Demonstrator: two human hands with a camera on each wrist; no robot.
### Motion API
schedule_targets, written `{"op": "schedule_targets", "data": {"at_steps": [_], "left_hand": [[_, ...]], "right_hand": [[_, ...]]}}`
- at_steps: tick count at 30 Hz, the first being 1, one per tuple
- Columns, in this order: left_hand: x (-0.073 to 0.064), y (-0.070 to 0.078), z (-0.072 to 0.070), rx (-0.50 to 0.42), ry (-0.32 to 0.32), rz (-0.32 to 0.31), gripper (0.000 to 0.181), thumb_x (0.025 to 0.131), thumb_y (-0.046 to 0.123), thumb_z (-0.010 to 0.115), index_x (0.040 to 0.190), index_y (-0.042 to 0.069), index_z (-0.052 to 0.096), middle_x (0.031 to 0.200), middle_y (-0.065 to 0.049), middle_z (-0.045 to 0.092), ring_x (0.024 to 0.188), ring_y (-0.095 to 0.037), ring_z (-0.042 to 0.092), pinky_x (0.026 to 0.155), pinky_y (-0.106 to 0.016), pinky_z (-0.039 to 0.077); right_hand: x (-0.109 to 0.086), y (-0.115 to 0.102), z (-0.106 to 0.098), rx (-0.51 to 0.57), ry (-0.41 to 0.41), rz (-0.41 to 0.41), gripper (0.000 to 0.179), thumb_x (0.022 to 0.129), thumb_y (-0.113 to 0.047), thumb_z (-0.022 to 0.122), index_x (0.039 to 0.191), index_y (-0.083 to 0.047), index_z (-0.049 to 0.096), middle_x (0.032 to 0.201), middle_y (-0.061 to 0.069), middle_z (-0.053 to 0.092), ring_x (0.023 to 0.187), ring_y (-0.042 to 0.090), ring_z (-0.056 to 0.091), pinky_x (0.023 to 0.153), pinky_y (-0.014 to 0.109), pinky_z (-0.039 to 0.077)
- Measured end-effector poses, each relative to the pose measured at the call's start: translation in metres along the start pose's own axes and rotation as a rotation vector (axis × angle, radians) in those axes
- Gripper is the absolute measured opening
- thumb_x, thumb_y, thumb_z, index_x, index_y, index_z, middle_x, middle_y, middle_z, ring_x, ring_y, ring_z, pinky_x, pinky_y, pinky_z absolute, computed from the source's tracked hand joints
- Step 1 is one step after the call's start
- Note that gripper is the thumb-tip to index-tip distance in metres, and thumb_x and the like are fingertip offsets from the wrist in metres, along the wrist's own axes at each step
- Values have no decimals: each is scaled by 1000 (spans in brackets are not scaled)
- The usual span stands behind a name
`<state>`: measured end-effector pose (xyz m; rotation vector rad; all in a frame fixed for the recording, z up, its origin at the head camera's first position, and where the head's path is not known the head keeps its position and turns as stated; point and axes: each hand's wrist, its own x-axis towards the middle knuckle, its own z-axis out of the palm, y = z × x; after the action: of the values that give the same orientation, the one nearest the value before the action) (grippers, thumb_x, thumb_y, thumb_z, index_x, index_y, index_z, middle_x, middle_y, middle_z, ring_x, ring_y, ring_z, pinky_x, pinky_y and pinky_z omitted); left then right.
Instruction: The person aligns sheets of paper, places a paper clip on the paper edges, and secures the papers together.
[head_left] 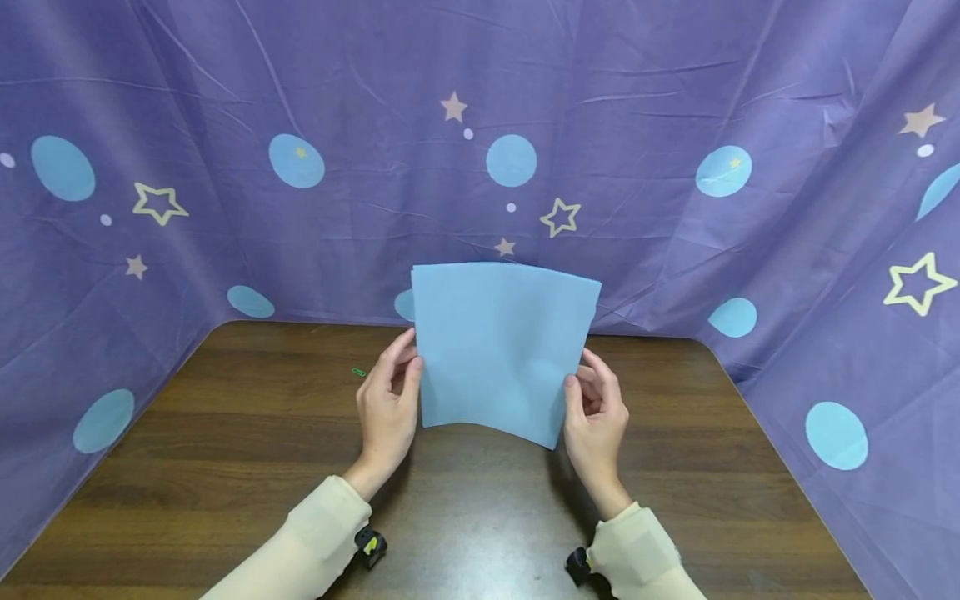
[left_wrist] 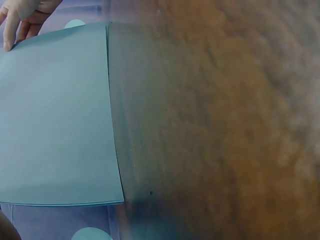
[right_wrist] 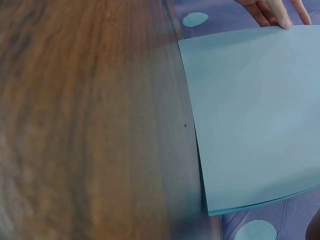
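A small stack of light blue paper sheets is held up in front of me, bowed, its lower edge arching. My left hand pinches the left edge, thumb on the near face and fingers behind. On the opposite edge, my right hand grips the paper the same way. Layered edges of the sheets show in the left wrist view, with the right hand at the top. From the right wrist, the same sheets appear with the left hand on the far edge.
A small green paper clip lies on the brown wooden table, just left of my left hand. Behind and at both sides hangs a purple curtain with stars and blue dots. Both wrists wear a small black camera.
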<state>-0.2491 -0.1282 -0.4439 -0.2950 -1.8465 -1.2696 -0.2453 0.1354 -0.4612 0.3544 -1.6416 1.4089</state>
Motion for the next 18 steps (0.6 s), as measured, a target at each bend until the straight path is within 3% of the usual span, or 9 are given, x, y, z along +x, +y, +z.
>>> {"op": "schedule_targets", "data": {"at_steps": [9,18], "left_hand": [[0,1,1,-17,-10,33,43,103,4,70,144,17,68,112,-8,77,101,-16,70,87,-13,53],[0,1,2,-30,23,106,46,99,-2,73,141,15,70,110,-7,76,95,-21,70,87,-13,53]], "right_hand": [[-1,0,-2,13,9,19,44,94,16,69,136,2,67,97,23,72,81,3,68,59,11,48],[-1,1,-3,19,3,-3,43,95,13,69,136,0,67,98,20,72,82,5,69,59,12,48]]}}
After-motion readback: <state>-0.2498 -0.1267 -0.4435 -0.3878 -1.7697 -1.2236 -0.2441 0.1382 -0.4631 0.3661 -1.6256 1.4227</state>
